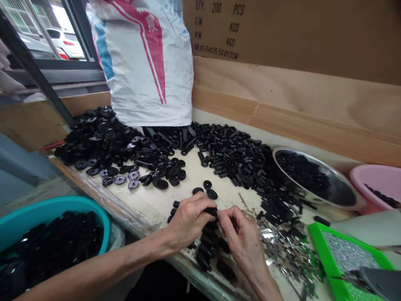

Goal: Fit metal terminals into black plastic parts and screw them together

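My left hand [191, 219] and my right hand [241, 238] meet over the front edge of the worktable [150, 205]. Both are closed in a pinch on one small black plastic part [211, 211] held between their fingertips. Under and just behind my hands lies a cluster of black assembled pieces [208, 251]. A few loose black discs [208, 190] sit just beyond my fingers. A scatter of small shiny metal pieces [282, 246] lies right of my right hand.
A heap of black discs [100, 142] fills the back left, black tubes [238, 156] the middle. Behind stand a white sack [147, 62] and cardboard [297, 37]. A steel bowl [347, 179], pink basin [376, 177], green tray [322, 246] and teal basin [46, 209] surround the work spot.
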Demonstrator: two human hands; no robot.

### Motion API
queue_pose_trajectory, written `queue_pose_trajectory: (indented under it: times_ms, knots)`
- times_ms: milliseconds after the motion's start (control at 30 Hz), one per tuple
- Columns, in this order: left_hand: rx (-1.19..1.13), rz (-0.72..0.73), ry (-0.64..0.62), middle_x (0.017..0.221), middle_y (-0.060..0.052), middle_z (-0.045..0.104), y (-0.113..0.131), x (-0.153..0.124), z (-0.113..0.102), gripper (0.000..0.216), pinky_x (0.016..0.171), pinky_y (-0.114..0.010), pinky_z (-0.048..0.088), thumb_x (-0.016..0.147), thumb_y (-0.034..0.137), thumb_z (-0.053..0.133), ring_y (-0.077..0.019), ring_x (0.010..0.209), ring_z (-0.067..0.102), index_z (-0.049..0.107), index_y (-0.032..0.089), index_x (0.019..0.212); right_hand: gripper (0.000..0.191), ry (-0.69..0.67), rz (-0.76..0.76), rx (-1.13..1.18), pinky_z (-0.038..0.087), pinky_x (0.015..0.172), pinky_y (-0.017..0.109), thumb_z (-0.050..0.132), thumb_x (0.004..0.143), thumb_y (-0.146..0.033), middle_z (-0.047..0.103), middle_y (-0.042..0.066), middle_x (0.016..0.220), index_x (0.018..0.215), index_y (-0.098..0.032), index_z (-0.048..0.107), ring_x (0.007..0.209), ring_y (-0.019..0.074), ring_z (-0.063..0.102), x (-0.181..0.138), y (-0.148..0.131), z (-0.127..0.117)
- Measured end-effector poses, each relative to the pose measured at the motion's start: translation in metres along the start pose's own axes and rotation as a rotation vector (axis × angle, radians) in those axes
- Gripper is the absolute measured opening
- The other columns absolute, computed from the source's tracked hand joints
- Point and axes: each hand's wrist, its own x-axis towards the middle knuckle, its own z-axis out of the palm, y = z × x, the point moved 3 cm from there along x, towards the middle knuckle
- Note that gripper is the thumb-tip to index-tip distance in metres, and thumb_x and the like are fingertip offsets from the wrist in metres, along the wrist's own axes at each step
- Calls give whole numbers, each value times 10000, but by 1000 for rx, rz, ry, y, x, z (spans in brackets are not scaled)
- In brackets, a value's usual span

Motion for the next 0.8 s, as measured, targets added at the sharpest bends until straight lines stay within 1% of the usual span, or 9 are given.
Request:
queue_pose_trajectory:
  times_ms: [67,167,300,367,467,567,633,700,800]
  knots:
    - [-25,-42,-33,873,-34,585,-2,2,-2,236,694,-232,436,759,106,572,-136,772,561,686,168,956,296,-1,4,-7,317,486,235,448,913,-437,551,-25,602,746,-209,536,525,132,466,1,0,-1]
    - [-209,-210,-160,843,-26,564,-8,7,-5,261,559,-226,422,780,231,575,-110,621,536,665,143,1008,281,-6,-48,-65,345,537,237,446,919,-419,572,-17,641,747,-213,531,576,141,497,3,-4,-4]
    - [-358,-403,-297,605,18,525,-14,6,-6,277,493,-218,384,777,274,563,-103,511,471,646,104,979,269,-38,-96,-91,346,549,238,448,922,-402,564,-17,640,750,-213,533,573,138,481,3,-6,-3]
    - [-273,-367,-261,606,21,536,-13,5,-7,225,503,-211,371,769,248,578,-102,527,467,659,129,942,283,-44,-31,-40,319,509,234,448,918,-429,515,-32,596,752,-213,526,532,127,433,2,-3,0]
    - [-36,-177,-143,760,1,585,-5,3,-7,160,586,-207,389,761,146,574,-107,641,511,678,164,881,338,-58,62,68,296,481,226,434,913,-472,443,-48,564,705,-211,485,515,116,385,0,3,5]
    - [100,-1,-86,848,-23,592,1,1,-3,216,698,-213,416,779,70,511,-126,763,544,662,160,906,378,-53,98,129,288,478,224,431,905,-498,412,-53,551,663,-208,448,519,111,364,0,7,8]
    - [128,59,-75,861,-33,589,2,0,0,238,726,-217,424,792,56,482,-131,788,550,652,153,928,386,-57,125,154,285,475,223,432,900,-508,414,-54,537,660,-206,446,513,110,362,0,9,8]
    - [123,50,-74,857,-32,584,0,2,0,232,730,-219,426,792,64,495,-134,795,552,658,158,929,391,-62,146,165,285,473,223,431,898,-513,419,-55,524,656,-206,448,506,111,360,1,10,7]
    - [-15,-99,-130,850,-23,579,-4,7,-3,201,648,-215,431,795,156,556,-125,720,556,671,171,959,374,-34,121,136,277,469,226,441,895,-502,426,-53,533,667,-208,470,504,115,359,1,9,5]
